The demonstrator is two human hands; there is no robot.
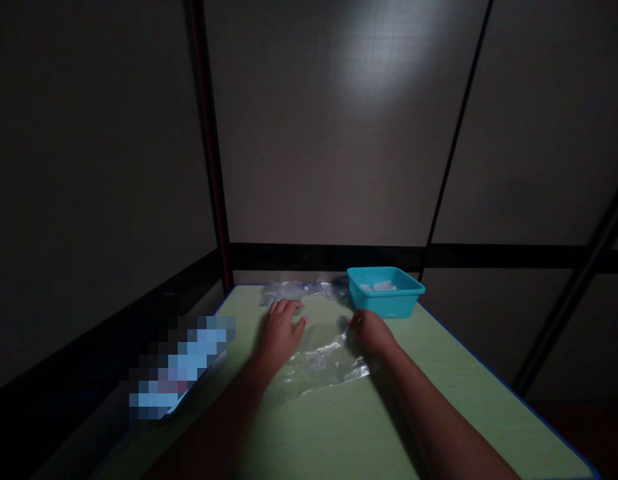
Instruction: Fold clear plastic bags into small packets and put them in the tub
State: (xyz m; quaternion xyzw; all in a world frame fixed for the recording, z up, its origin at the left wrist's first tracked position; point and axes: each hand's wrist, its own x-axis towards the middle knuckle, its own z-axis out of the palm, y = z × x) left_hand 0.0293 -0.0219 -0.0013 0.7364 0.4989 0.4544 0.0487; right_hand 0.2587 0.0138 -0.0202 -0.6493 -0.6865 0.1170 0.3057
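A clear plastic bag lies crinkled across the green table between my forearms. My left hand is over its left side, palm down, with the thumb and fingers apart and nothing held. Curled fingers on my right hand grip the bag's upper right edge, which shows beside the fingertips. Beyond my left hand, more clear plastic bags lie flat along the table's far edge. Just past my right hand stands a turquoise basin with whitish items inside, too dim to name.
At the left table edge sits a pixelated, screen-like object. Dark wall panels rise behind the table and along its left. A blue edge strip borders the tabletop on the right.
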